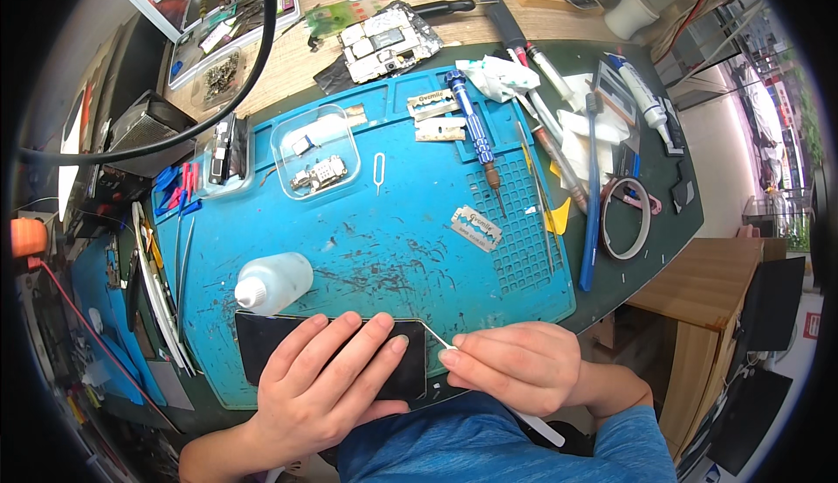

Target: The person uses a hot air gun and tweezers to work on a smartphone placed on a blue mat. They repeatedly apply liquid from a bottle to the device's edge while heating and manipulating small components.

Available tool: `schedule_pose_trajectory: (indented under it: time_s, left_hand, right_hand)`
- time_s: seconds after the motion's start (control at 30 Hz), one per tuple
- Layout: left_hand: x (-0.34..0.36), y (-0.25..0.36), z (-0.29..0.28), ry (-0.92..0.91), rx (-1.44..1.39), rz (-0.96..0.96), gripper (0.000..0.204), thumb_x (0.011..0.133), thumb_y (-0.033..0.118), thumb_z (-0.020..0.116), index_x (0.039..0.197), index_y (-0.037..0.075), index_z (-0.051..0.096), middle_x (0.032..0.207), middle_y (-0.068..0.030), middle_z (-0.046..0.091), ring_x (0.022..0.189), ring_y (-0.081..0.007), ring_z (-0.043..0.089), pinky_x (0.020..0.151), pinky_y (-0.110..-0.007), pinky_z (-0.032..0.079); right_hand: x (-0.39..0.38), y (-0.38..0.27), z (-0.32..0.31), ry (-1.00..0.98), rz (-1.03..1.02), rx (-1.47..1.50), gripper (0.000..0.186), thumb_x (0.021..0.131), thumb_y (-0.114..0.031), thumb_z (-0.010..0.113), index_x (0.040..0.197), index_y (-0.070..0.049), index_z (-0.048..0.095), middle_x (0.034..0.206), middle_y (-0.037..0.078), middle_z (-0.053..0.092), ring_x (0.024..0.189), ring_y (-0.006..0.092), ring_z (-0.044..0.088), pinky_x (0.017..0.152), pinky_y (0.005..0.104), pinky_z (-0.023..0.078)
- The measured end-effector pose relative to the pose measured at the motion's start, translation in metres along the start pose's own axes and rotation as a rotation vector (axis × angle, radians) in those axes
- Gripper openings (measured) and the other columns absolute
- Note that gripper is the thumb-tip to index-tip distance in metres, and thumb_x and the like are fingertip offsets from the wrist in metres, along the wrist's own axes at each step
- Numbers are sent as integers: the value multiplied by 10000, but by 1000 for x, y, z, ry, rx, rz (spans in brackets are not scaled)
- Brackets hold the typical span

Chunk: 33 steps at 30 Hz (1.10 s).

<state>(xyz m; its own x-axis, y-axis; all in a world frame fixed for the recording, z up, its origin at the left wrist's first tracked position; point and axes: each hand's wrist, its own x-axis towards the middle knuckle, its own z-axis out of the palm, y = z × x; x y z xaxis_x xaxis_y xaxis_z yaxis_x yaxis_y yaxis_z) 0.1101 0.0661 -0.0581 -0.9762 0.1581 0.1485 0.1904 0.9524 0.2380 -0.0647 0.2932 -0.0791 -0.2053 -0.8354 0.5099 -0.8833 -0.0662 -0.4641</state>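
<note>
A black phone (410, 378) lies at the mat's near edge, its dark face up. My left hand (327, 378) rests on it with the fingers stretched flat across the face and the thumb by the near edge. In a pinch of thumb and index finger, my right hand (519, 368) holds a thin white stick-like tool (438, 336), its tip at the phone's far right corner. A wider white end (546, 431) shows below that hand; I cannot tell if it is the same tool. Just beyond the phone, a white squeeze bottle (278, 282) lies on its side.
On the blue mat (367, 247) are a clear box (316, 151) with small parts, a SIM pin (379, 173), a loose razor blade (477, 228) and a blue screwdriver (471, 120). Rightward lie a blue brush (591, 212) and a tape roll (626, 218). A black cable (253, 72) arches across the left.
</note>
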Motion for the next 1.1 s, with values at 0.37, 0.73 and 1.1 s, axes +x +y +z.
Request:
schedule_pose_trajectory:
  time_s: [0.37, 0.73, 1.1]
  left_hand:
    - [0, 0, 0, 3, 17, 7, 634, 917, 586, 762, 1327, 102, 769, 1449, -111, 701, 1329, -302, 628, 1139, -501, 502]
    - [0, 0, 1, 4, 14, 7, 637, 910, 583, 768, 1325, 101, 770, 1444, -112, 704, 1326, -301, 630, 1138, -499, 502]
    - [0, -1, 2, 15, 17, 11, 640, 899, 584, 774, 1320, 102, 774, 1442, -108, 705, 1324, -300, 631, 1134, -495, 506]
  right_hand:
    - [0, 0, 1, 7, -10, -7, 302, 859, -146, 883, 1133, -34, 826, 1090, 77, 788, 926, 170, 792, 717, 266, 666]
    - [-1, 1, 1, 9, -33, -18, 300, 866, -135, 877, 1137, -19, 820, 1087, 75, 779, 920, 168, 787, 725, 261, 663]
    - [-2, 1, 3, 21, -46, -34, 308, 859, -132, 880, 1142, -24, 823, 1100, 69, 771, 942, 165, 777, 750, 259, 665]
